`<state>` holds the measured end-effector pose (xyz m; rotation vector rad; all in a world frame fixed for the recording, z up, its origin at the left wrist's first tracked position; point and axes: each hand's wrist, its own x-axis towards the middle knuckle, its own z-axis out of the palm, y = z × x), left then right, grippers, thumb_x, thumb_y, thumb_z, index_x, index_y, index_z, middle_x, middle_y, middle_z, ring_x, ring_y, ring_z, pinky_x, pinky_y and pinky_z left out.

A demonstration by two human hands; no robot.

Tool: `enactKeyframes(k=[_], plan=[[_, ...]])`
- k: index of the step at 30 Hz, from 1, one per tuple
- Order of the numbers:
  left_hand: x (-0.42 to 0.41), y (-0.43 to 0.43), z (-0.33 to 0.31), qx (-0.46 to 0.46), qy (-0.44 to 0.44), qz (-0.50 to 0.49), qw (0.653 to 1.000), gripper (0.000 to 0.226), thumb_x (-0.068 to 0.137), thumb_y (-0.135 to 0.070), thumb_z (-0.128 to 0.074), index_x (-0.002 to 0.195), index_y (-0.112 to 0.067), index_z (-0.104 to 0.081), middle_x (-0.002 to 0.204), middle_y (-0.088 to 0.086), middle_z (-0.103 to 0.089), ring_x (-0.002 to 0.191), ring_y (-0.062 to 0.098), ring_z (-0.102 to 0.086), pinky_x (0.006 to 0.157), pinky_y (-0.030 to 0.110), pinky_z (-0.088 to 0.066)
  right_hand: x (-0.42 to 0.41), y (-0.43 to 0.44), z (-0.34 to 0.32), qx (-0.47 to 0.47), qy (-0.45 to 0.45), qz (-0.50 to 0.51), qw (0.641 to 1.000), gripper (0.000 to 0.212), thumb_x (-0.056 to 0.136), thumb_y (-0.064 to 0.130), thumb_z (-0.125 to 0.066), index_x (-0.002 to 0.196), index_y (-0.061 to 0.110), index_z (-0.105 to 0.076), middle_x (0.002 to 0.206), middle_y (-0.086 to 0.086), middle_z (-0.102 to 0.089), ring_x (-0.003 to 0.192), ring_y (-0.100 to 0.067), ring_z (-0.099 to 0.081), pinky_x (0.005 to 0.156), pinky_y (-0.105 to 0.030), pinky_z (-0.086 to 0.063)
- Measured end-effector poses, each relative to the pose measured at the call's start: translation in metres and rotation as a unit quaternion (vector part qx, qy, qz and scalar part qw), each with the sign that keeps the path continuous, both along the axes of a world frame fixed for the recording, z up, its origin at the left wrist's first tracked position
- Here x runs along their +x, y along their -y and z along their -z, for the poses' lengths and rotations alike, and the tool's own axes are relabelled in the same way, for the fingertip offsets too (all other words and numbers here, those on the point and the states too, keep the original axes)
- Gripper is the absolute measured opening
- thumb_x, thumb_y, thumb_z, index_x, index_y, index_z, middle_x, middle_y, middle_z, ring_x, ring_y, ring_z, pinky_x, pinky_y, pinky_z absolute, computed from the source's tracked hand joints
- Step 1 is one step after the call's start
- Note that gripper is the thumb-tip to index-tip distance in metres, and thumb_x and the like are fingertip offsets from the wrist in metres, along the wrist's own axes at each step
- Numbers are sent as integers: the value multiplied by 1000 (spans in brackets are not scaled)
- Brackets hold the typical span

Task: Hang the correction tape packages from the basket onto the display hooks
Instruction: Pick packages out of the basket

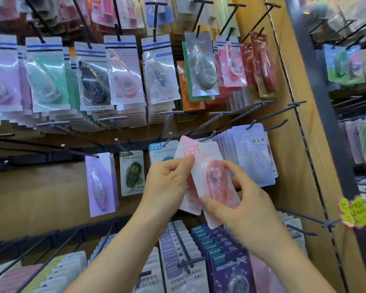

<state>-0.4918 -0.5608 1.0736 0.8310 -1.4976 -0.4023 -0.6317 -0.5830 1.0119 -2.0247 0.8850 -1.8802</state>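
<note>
in the middle of the frame both hands hold a white card package [207, 166] with a pink label and a clear blister over a pink correction tape dispenser. it tilts a little to the left, in front of the middle row of the display. the left hand [167, 182] reaches in from the lower left. its fingers [186, 161] are curled, with thumb and forefinger pinching the card's left edge near the top. the right hand [243, 199] reaches in from the lower right, its thumb pressed on the card's lower corner and its fingers curled over the right side of the blister, so it too is clamped on the package. a second pink package [190, 203] peeks out just behind the first. their tops lie close to a dark metal display hook [169, 138], though whether either card is threaded on a hook is hard to tell. a blue-topped package [156, 152] hangs just left of them, then a green correction tape package [133, 172] and a lilac package [99, 182]. a stack of pale purple packages [251, 155] hangs at centre right, against the wooden back panel [40, 197].
</note>
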Motion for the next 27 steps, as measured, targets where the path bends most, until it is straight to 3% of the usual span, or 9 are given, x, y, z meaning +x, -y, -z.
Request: enactKeyframes(k=[2, 5, 8, 13, 18, 20, 23, 27], plan=[[-3, 5, -2, 22, 11, 0, 1000, 44, 100, -36, -52, 84, -2, -75, 83, 8, -75, 88, 29, -71, 85, 50, -55, -1, 4, -1, -35, 25, 35, 998, 51, 75, 49, -77, 117, 55, -50, 109, 25, -62, 101, 4, -60, 83, -20, -51], [0, 8, -4, 27, 18, -9, 999, 43, 101, -36, -46, 78, -27, -80, 83, -19, -75, 88, 5, -69, 85, 33, -53, -8, 7, -8, -83, 71, 85, 990, 59, 72, 51, -69, 128, 42, -53, 113, 16, -63, 104, -4, -60, 86, -31, -54], [10, 10, -3, 1, 44, -20, 999, 32, 97, -32, -52, 79, -31, -79, 86, -27, -73, 87, -9, -63, 79, 23, -44, -10, 9, -19, -83, 42, 110, 990, 58, 75, 55, -72, 127, 38, -56, 109, 12, -64, 100, -7, -60, 84, -32, -54], [21, 11, -1, 11, 40, -36, 999, 29, 96, -38, -54, 84, -33, -80, 99, -20, -72, 96, 8, -65, 80, 29, -53, -7, 7, -25, -61, 23, 155, 986, 57, 75, 55, -69, 128, 37, -57, 107, 8, -65, 98, -12, -59, 82, -33, -54], [31, 13, 2, 9, 54, -49, 997, 24, 97, -38, -56, 90, -35, -78, 100, -22, -65, 87, 15, -67, 65, 26, -54, -3, 7, -39, 4, -44, 173, 984, 43, 82, 55, -65, 117, 31, -60, 107, 5, -67, 98, -19, -59, 84, -42, -52], [37, 16, 4, 2, 66, -51, 997, 23, 100, -32, -53, 96, -38, -75, 113, -19, -62, 97, 14, -65, 68, 25, -56, 2, 11, -44, 46, -100, 210, 972, 49, 86, 60, -58, 123, 28, -53, 114, 1, -66, 101, -24, -59, 80, -38, -50], [48, 16, 7, -3, 63, -59, 996, 32, 103, -23, -47, 102, -44, -71, 130, -16, -56, 111, 13, -61, 88, 37, -57, 12, 22, -50, 84, -183, 262, 944, 56, 94, 57, -49, 135, 21, -38, 123, -6, -61, 107, -30, -59, 75, -36, -46], [62, 9, 7, -3, 42, -42, 998, 31, 102, -26, -51, 111, -51, -65, 132, -11, -58, 104, 15, -66, 77, 34, -59, 24, 47, -58, 114, -219, 278, 928, 61, 98, 48, -48, 142, 16, -23, 128, -11, -59, 112, -32, -61, 83, -40, -51]])
